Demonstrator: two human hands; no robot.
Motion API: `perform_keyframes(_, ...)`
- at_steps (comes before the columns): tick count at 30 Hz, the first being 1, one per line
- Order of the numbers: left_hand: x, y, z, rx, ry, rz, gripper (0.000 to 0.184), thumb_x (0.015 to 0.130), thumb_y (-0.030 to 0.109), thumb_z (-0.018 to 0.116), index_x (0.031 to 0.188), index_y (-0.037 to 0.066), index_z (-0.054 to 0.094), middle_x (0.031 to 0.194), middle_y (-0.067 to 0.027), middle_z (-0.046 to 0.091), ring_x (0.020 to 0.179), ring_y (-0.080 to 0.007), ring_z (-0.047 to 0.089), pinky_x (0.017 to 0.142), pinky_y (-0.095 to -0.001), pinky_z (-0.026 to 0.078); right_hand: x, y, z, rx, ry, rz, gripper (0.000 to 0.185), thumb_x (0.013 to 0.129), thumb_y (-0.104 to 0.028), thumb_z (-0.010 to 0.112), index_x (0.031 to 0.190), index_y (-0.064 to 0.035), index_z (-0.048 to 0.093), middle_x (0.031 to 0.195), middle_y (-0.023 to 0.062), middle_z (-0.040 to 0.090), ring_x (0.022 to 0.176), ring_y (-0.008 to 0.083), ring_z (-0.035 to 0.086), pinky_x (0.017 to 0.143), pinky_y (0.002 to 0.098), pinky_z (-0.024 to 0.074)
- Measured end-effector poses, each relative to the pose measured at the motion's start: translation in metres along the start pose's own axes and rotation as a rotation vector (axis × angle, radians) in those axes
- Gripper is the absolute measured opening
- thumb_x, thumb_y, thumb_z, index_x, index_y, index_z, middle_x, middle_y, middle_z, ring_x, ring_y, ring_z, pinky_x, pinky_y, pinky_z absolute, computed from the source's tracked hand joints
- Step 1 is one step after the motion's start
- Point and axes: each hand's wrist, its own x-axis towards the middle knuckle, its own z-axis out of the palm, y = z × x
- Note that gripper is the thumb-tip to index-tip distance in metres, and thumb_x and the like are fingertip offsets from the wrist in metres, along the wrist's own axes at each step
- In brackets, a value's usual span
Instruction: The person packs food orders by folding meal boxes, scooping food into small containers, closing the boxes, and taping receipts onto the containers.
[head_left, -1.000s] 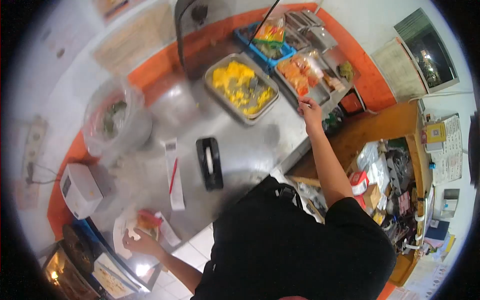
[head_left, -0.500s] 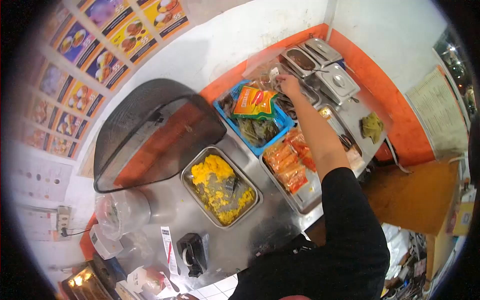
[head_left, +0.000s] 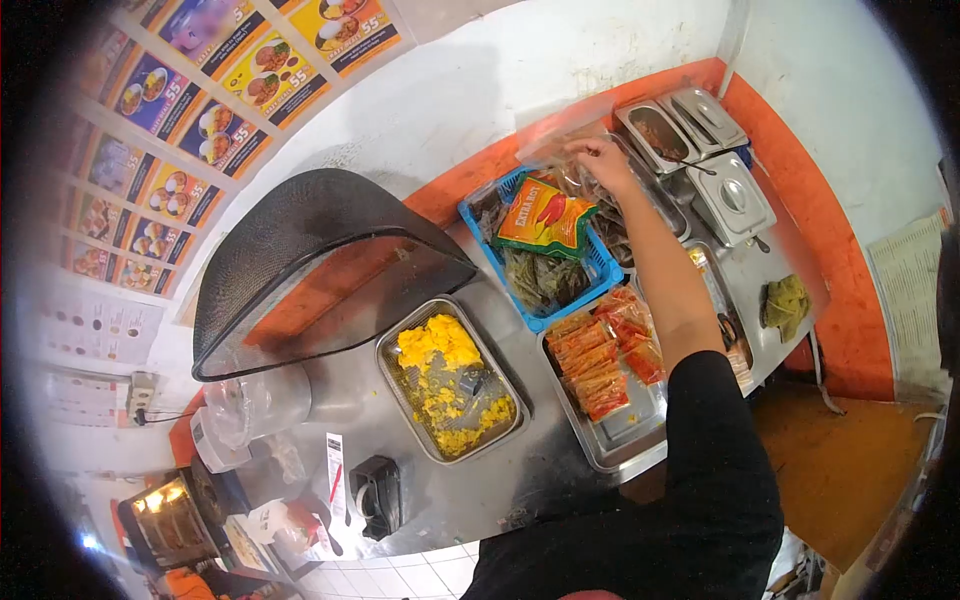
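My right hand (head_left: 600,163) reaches over a tray of dark packets (head_left: 612,232) at the back, fingers bent together; whatever they grip is too small to make out. Left of it, a blue basket (head_left: 541,322) holds an orange and green bag (head_left: 545,218) and leafy dark packets. Nearer me, a metal tray (head_left: 600,462) carries wrapped red-orange packets (head_left: 600,370). A second metal tray (head_left: 462,456) contains yellow food (head_left: 440,343) and a dark utensil. My left hand is out of view.
A black mesh cover (head_left: 300,240) stands behind the yellow food. Lidded metal containers (head_left: 732,198) and a green cloth (head_left: 785,307) are at the right. A tape dispenser (head_left: 376,496), a paper slip (head_left: 336,475) and a clear plastic tub (head_left: 280,400) lie toward the left.
My right hand has moved from beside the red packets to the back tray, the view turning with it. My left hand, earlier at the wrapped item on the left, has left the view.
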Motion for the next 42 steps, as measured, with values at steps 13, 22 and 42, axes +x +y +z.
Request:
perform_keyframes(13,0.036,0.026,-0.005,-0.122,0.154,0.263,0.042,0.075,0.016,0.071,0.115,0.01,0.058,0.133,-0.0283,0.04,0.102,-0.0438,0.053,0.086,-0.0545,0.046,0.057,0.033,0.0,-0.575,-0.116,0.059,0.041,0.074,-0.043,0.073,0.094,-0.0081,0.073,0.096,0.0124,0.072,0.093,0.0303,0.068,0.078,0.0406,0.0533)
perform_keyframes(22,0.015,0.018,0.006,-0.117,0.073,0.155,0.04,0.074,0.017,0.072,0.111,0.009,0.059,0.132,-0.0296,0.039,0.1,-0.0436,0.054,0.083,-0.0541,0.046,0.05,0.016,0.009,-0.925,-0.137,0.261,0.029,0.068,-0.03,0.074,0.086,-0.0065,0.073,0.083,0.0108,0.071,0.073,0.0243,0.066,0.067,0.0364,0.0525)
perform_keyframes(42,0.1,0.219,-0.155,-0.942,0.426,0.45,0.008,0.084,0.003,0.056,0.089,-0.002,0.061,0.081,-0.0126,0.061,0.081,-0.0264,0.058,0.069,-0.0349,0.047,-0.188,-0.229,0.035,1.075,-0.273,0.107,0.016,0.094,-0.021,0.055,0.104,-0.0083,0.053,0.133,0.0203,0.053,0.117,0.0329,0.056,0.1,0.0478,0.0462)
